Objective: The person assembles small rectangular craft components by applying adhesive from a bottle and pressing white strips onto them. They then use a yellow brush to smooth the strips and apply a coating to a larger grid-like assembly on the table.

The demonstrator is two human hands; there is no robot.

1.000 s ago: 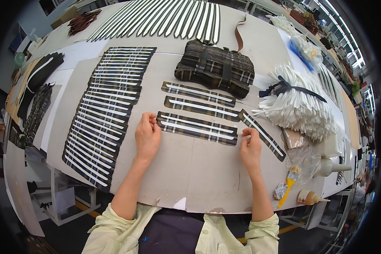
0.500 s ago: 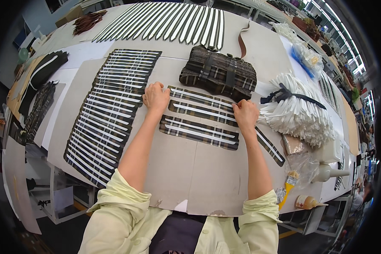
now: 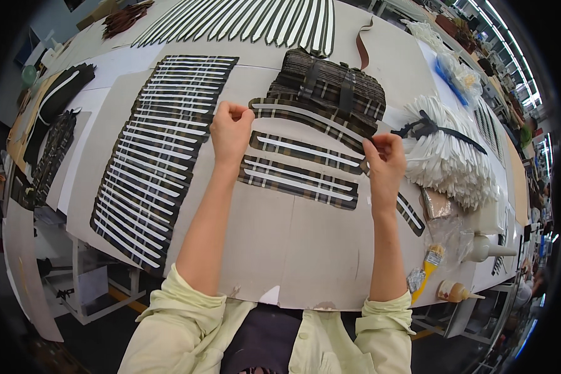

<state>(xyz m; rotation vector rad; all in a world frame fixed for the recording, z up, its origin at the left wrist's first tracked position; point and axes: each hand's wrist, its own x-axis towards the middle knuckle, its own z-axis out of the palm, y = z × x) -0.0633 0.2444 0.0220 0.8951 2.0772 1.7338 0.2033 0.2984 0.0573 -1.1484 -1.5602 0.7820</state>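
My left hand (image 3: 232, 134) and right hand (image 3: 388, 167) pinched opposite ends of a plaid strip (image 3: 311, 118), which bowed along the near side of the strapped bundle (image 3: 330, 84). More plaid pieces (image 3: 305, 152) lay nearer me than the bundle; white strips (image 3: 452, 159) lay to its right.

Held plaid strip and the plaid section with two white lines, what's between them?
In the head view, a single-lined plaid strip lies between the held strip and that section.
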